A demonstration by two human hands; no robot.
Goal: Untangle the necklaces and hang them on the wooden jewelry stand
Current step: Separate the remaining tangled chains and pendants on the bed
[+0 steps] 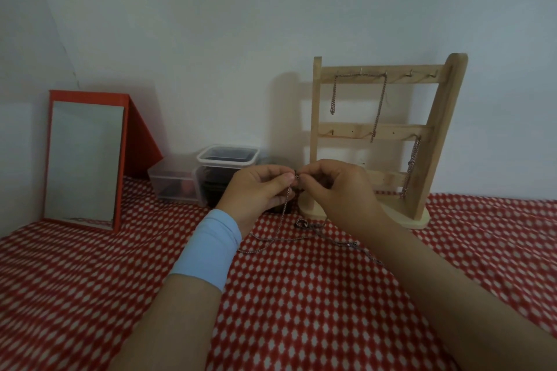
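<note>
My left hand (259,190) and my right hand (334,190) meet in front of the wooden jewelry stand (422,141), both pinching the upper end of a thin silver necklace (286,205). Its chain hangs down from my fingertips to the cloth, where it joins a loose tangle of chain (304,238) with a small ring pendant (301,223). On the stand, one chain (378,108) is draped across the top hooks and another chain (411,166) hangs from a middle hook at the right. A light blue band wraps my left wrist.
A red-framed mirror (84,159) leans against the wall at the left. Clear plastic boxes (223,166) sit behind my left hand. The red and white patterned cloth (301,310) covers the surface. The wall stands close behind the stand.
</note>
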